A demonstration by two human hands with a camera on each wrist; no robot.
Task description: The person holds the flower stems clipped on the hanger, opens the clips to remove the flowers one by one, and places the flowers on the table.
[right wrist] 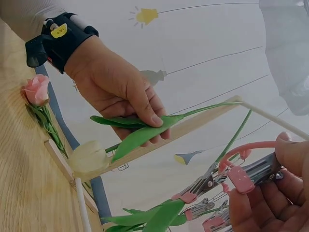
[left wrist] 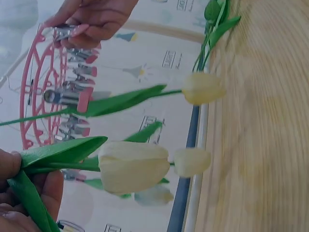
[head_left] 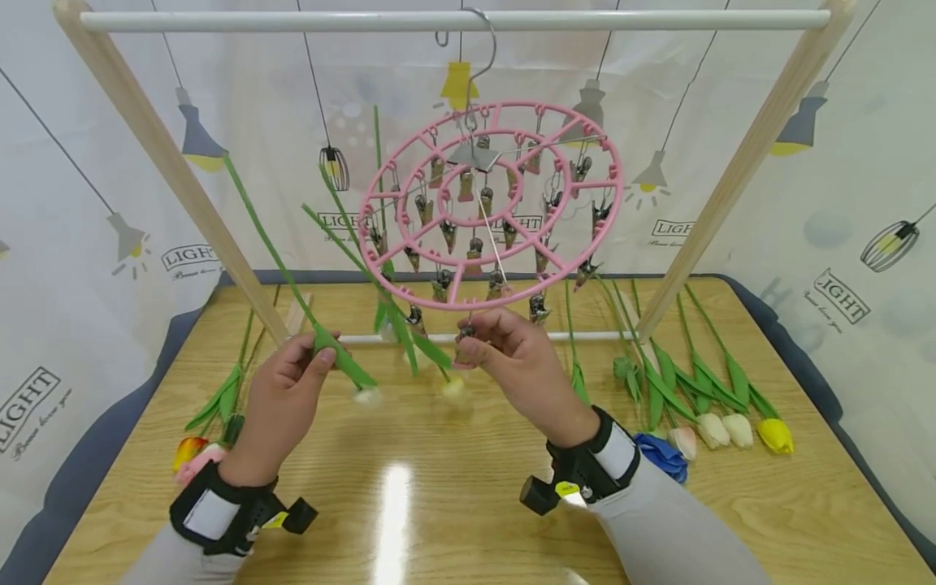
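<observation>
My left hand (head_left: 281,398) grips a white tulip (left wrist: 133,166) around its stem and leaves, with the bloom tilted down and the long stem rising up and left. At the near rim of a round pink clip hanger (head_left: 374,275), my right hand (head_left: 530,374) pinches a metal clip with pink tips (right wrist: 263,170) between thumb and fingers. The held tulip is apart from this clip. Other pale tulips hang bloom down from the hanger's left side; one cream tulip (left wrist: 205,88) is held by a clip at its leaf. Several more clips dangle around the rings.
The hanger hooks over a white rod (head_left: 292,22) between wooden posts (head_left: 738,162). On the table (head_left: 468,520), a blue rose (head_left: 661,457), several pale tulips and a yellow tulip (head_left: 775,436) lie right. An orange flower (head_left: 188,452) and a pink rose (right wrist: 36,90) lie left.
</observation>
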